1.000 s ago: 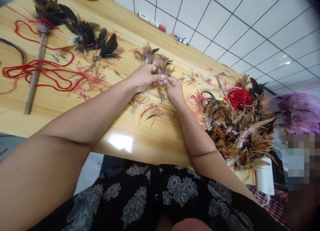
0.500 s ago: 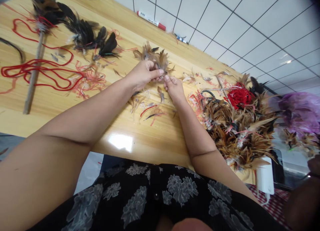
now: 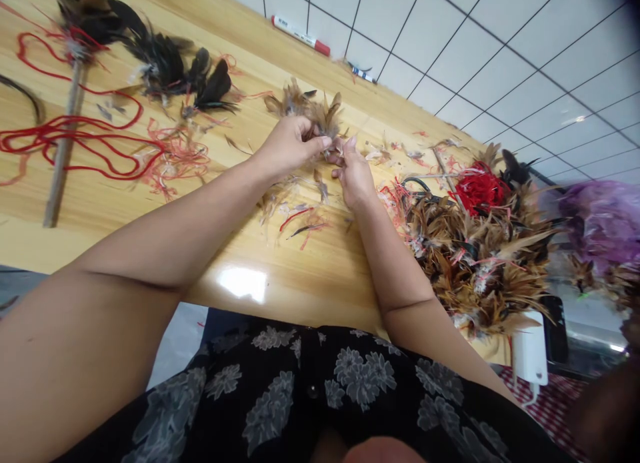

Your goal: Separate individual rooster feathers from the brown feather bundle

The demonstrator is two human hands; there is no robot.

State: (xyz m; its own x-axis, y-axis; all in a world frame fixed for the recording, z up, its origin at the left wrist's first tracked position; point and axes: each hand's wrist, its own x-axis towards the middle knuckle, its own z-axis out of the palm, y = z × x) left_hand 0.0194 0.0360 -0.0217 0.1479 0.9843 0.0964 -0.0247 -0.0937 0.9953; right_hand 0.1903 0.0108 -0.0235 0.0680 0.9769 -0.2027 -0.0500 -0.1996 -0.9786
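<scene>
My left hand [image 3: 295,143] pinches a small bunch of brown feathers [image 3: 327,115] by its base, the plumes pointing away from me. Right beside it, my right hand [image 3: 354,173] has thumb and forefinger pressed together at the pale quill end of the bunch; what lies between those fingers is too small to make out. Another tuft of brown feathers [image 3: 293,97] lies just beyond my left hand. Under and in front of my hands, loose feathers [image 3: 321,186] and bits of red strand [image 3: 295,217] are scattered on the wooden table [image 3: 300,276].
At left lie a stick [image 3: 65,153] with dark feathers, red cord [image 3: 120,173] and black feathers [image 3: 165,69]. A heap of brown feathers [image 3: 480,256] with a red strand bundle [image 3: 480,188] is at right. A marker [image 3: 300,35] rests near the tiled wall [image 3: 450,43].
My right hand has shifted slightly right and up, and its thumb now points upward by the quill ends. My left hand keeps its pinch on the feather bunch.
</scene>
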